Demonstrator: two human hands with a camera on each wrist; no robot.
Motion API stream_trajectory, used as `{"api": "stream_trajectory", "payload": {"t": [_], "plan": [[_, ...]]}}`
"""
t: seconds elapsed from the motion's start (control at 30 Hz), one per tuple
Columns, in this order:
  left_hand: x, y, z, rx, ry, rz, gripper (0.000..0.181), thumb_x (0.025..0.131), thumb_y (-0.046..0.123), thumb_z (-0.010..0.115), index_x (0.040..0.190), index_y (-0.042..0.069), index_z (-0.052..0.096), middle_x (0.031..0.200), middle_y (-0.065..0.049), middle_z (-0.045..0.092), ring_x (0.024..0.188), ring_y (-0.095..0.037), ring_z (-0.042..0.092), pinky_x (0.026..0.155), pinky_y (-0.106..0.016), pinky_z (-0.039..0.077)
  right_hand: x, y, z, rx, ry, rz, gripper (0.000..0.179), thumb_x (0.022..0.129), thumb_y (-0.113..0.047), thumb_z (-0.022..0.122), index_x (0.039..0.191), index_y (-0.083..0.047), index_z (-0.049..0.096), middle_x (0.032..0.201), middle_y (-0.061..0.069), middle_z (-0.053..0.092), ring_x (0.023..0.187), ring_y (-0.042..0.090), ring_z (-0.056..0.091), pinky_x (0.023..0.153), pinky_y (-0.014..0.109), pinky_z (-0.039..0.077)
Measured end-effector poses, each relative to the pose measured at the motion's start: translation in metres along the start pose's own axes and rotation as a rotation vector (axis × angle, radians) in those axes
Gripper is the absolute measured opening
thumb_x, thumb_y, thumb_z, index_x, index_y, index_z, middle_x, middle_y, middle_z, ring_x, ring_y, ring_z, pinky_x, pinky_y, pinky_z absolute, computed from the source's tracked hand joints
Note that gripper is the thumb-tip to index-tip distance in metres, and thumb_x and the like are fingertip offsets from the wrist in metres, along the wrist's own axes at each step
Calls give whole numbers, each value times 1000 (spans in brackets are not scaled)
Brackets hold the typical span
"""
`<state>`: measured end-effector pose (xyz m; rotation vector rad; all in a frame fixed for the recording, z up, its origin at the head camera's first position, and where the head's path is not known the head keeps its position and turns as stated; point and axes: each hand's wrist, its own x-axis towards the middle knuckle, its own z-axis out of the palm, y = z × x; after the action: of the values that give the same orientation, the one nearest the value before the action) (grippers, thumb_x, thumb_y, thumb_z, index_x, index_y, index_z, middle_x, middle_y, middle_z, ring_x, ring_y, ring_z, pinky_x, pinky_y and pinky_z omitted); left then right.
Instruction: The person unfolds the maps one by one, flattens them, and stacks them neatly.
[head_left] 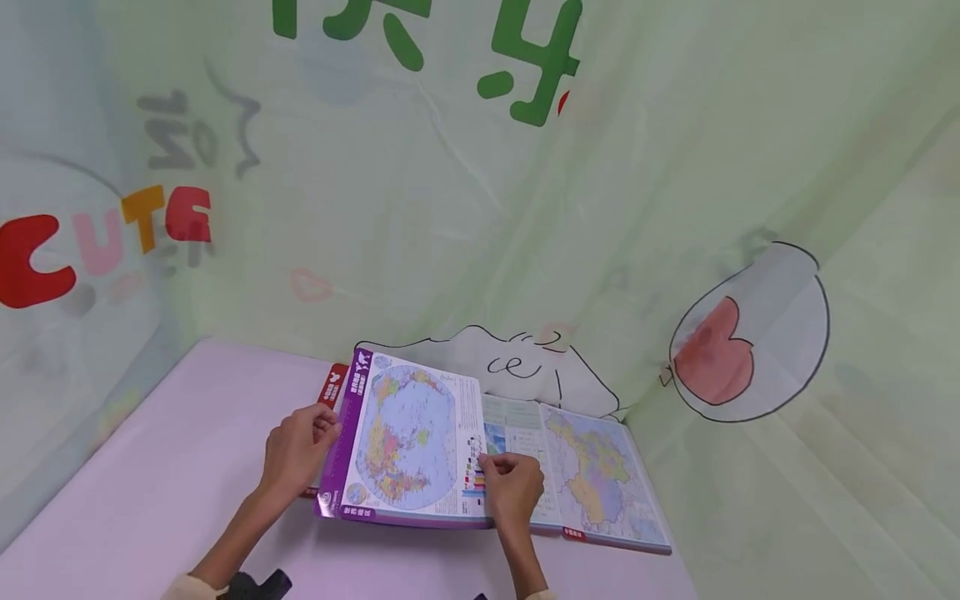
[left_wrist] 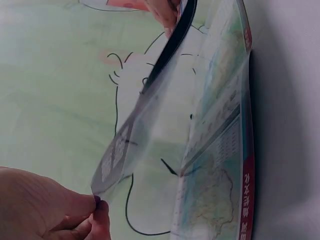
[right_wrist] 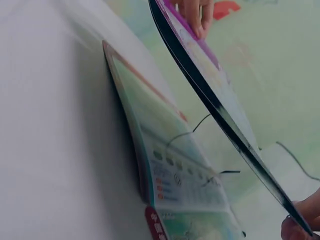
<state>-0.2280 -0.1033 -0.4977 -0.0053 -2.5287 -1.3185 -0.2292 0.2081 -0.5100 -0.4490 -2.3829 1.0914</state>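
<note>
A purple-edged folded world map (head_left: 408, 442) is held up between both hands, above a second map. My left hand (head_left: 296, 446) pinches its purple left edge; the left wrist view shows the thumb and fingers of that hand (left_wrist: 60, 212) on a corner. On the opposite edge, my right hand (head_left: 516, 487) pinches the map near the coloured bars. Beneath lies an opened map of China (head_left: 592, 475) with red labels, partly covered by the world map. Seen edge-on in the right wrist view, the world map (right_wrist: 220, 110) is slightly bowed and apart from the lower one.
A pale pinkish-white table (head_left: 195, 450) carries the maps. Behind and to the right hangs a light green curtain (head_left: 420, 233) with printed letters and drawings, close to the maps' far edge. A black object (head_left: 258, 586) shows beside the left wrist.
</note>
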Motion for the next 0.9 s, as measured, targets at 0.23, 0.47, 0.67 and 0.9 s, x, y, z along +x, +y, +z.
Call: {"api": "stream_trajectory", "payload": {"t": [0.23,0.47,0.67,0.9], "plan": [[13,-10,18,5,27,30,9,102,10,74,103,1,77,86,-8,74,74,-18,61,66,-26,45,10,10,15,-19,36,1,15,90,-14,90,82,-3,85,67,6,71,64,17,58,63,23,40],[24,-23,33,35,25,24,8,101,9,74,102,2,77,85,-8,75,73,-18,64,66,-28,46,18,23,27,-30,53,-3,17,91,-15,89,79,-5,84,65,5,68,64,16,56,65,25,39],[29,-30,44,53,16,20,9,102,11,73,103,2,75,84,-6,74,70,-16,60,65,-27,43,20,29,33,-29,65,-11,18,92,-15,88,78,-5,83,65,5,68,63,17,57,62,24,39],[34,-34,52,38,5,22,10,102,11,74,105,1,76,87,-7,74,74,-17,62,67,-28,45,21,29,35,-26,67,23,16,95,-16,86,83,-5,84,68,6,69,64,17,56,61,23,39]]}}
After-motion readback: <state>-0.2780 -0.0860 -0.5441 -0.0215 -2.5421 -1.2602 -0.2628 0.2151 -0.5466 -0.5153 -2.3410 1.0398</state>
